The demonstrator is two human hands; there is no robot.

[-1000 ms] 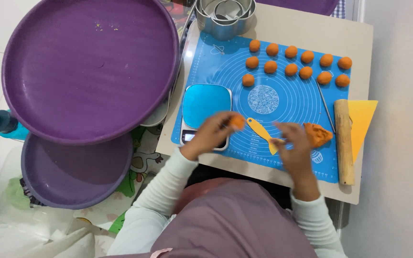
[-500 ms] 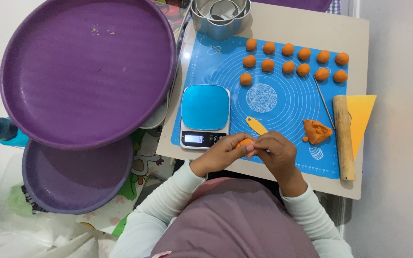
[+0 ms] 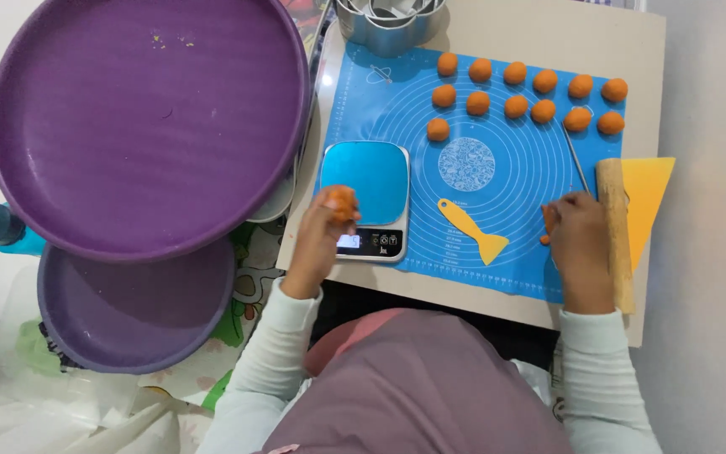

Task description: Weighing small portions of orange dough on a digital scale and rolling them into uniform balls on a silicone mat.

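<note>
An orange dough ball [image 3: 342, 202] sits pinched in the left hand [image 3: 323, 231], at the left edge of the blue scale [image 3: 365, 197], centre frame. The right hand [image 3: 580, 231] closes over the dough lump [image 3: 547, 223] at right, beside the rolling pin [image 3: 617, 235] on the blue mat [image 3: 497, 168].

Upper left of the frame, a large round tray [image 3: 144, 118] is deep purple, and a second purple tray [image 3: 128, 311] sits below it. The mat [image 3: 497, 252] at centre right is bright blue with fine white concentric rings. On it lie orange dough balls [image 3: 516, 107], a yellow scraper [image 3: 470, 229] and a pale wooden rolling pin [image 3: 615, 231]. The scale [image 3: 369, 181] has a glossy turquoise top.
</note>
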